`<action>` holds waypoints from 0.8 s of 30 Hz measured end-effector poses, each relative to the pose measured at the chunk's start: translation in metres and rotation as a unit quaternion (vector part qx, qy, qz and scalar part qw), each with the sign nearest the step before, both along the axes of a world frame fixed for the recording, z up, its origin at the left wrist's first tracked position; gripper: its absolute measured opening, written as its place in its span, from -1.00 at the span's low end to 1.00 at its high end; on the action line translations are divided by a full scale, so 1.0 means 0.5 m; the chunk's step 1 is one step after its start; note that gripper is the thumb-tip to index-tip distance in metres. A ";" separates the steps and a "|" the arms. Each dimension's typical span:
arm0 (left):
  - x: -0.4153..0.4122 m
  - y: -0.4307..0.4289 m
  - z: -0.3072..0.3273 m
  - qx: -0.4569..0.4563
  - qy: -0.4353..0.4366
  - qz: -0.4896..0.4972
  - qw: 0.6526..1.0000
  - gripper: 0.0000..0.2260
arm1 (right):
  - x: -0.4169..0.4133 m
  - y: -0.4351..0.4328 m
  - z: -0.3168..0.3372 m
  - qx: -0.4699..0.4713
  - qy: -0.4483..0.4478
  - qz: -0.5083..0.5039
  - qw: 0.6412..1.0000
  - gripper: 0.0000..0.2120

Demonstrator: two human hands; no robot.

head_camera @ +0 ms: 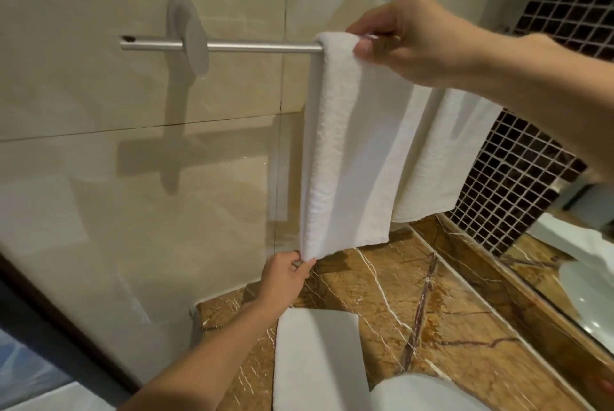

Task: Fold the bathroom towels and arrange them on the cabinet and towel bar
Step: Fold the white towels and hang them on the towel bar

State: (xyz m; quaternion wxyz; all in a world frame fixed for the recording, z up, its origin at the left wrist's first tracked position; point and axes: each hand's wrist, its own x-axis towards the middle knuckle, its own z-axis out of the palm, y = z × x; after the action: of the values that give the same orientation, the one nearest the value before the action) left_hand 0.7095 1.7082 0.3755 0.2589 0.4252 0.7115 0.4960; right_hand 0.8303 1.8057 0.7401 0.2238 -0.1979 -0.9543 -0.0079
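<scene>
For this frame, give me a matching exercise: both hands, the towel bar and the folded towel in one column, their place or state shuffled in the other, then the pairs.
1. left hand
2. right hand
3. towel bar
4. folded towel

A. lies flat on the marble countertop
B. grips the hanging towel at its top
C. pinches the hanging towel's bottom corner
D. silver, mounted on the beige wall

Pairs: 1-C, 2-B, 3-D, 4-A

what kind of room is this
Probably a bathroom, maybe a hotel's: a white towel hangs over a wall-mounted towel bar, above a marble counter, beside a mosaic tile wall.
</scene>
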 end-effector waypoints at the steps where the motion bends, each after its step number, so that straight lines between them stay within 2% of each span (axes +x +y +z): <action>1: 0.003 0.005 0.000 0.000 -0.006 -0.002 1.000 -0.85 | 0.005 0.006 0.000 -0.002 0.000 -0.001 1.000 -0.74; 11: 0.031 0.050 -0.007 0.005 -0.026 -0.014 1.000 -0.87 | 0.043 0.050 -0.010 0.017 0.006 -0.018 1.000 -0.74; 24: 0.036 0.069 -0.008 0.007 -0.025 -0.019 0.999 -0.86 | 0.051 0.068 -0.016 -0.012 0.035 -0.006 0.999 -0.78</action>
State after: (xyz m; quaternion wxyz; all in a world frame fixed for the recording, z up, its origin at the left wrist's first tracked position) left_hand 0.7277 1.7429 0.3713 0.2830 0.4281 0.6931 0.5062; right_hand 0.8557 1.8395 0.7319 0.2548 -0.2065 -0.9446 0.0088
